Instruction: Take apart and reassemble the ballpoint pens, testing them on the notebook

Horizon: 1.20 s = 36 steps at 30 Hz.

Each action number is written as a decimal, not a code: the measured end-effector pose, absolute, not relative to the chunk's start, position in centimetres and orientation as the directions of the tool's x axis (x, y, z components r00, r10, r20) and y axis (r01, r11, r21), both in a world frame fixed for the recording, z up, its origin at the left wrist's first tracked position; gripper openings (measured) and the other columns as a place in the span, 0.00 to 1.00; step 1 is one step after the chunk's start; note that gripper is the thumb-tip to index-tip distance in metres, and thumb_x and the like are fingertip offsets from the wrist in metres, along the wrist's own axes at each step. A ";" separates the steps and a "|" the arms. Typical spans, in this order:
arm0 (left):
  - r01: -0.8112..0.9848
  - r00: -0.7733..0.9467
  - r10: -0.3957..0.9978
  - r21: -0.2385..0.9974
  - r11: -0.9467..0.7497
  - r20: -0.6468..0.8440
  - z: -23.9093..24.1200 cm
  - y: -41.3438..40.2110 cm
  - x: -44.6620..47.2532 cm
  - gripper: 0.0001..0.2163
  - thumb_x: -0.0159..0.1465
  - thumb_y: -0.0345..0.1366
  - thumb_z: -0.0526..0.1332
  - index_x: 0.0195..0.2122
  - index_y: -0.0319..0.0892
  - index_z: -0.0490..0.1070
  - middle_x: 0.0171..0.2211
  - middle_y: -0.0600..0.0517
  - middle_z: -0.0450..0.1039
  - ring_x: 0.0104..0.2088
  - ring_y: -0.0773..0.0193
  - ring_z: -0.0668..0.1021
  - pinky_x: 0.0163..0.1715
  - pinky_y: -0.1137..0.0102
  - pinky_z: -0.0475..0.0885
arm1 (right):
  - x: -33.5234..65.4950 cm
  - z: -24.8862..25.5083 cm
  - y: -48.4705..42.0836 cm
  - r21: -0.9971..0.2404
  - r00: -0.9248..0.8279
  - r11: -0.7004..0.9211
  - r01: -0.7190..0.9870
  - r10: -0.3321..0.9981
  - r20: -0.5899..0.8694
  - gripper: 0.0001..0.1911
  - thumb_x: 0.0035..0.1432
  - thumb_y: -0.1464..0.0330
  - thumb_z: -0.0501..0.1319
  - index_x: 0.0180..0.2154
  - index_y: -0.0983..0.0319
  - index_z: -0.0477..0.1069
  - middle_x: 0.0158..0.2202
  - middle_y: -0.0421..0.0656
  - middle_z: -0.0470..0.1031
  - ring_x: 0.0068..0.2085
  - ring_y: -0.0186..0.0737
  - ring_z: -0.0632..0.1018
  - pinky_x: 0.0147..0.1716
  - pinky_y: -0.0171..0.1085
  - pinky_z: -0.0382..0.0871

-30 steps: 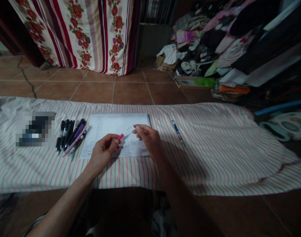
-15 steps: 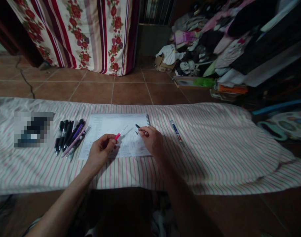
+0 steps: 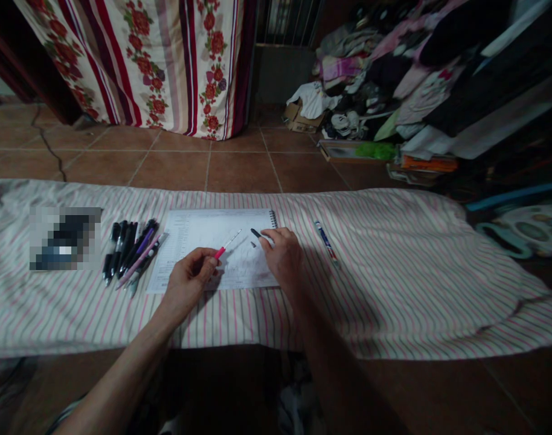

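Observation:
My left hand (image 3: 195,270) pinches the pink body of a pen (image 3: 220,252), and a thin, pale refill (image 3: 233,238) sticks out of it toward the upper right. My right hand (image 3: 285,257) is closed on a slim black pen part (image 3: 255,232), which points to the upper left, its back end hidden by my fingers. A small dark piece (image 3: 253,244) shows just below that part, over the page; whether it lies on the paper I cannot tell. Under both hands is a spiral notebook (image 3: 203,223) with printed and scribbled marks.
Left of the notebook lies a bunch of several pens (image 3: 130,251), and beyond them a pixelated dark object (image 3: 65,238). A blue, white and red pen (image 3: 325,241) rests to the right. Striped cloth (image 3: 416,272) covers the surface. Piled clothes (image 3: 348,66) stand behind at right.
My right hand has shifted slightly right, and its fingers lie flatter over the black part. My left hand has moved a little to the right with the pink pen.

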<state>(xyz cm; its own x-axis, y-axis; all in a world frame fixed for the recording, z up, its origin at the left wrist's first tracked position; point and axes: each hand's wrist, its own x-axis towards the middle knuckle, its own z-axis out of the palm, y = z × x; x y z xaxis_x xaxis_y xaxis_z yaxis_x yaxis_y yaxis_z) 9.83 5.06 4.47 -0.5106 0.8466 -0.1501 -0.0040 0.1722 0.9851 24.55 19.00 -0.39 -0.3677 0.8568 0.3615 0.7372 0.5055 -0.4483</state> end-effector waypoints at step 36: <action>0.034 -0.528 0.840 0.985 0.168 -0.125 4.6 5.0 9.5 0.08 0.53 0.39 0.62 0.31 0.40 0.71 0.23 0.54 0.73 0.22 0.69 0.72 0.25 0.72 0.68 | 23.0 2.0 18.8 -0.988 -0.330 -0.009 -0.156 0.943 0.044 0.12 0.44 0.66 0.62 0.34 0.61 0.72 0.30 0.38 0.73 0.28 0.31 0.70 0.27 0.31 0.63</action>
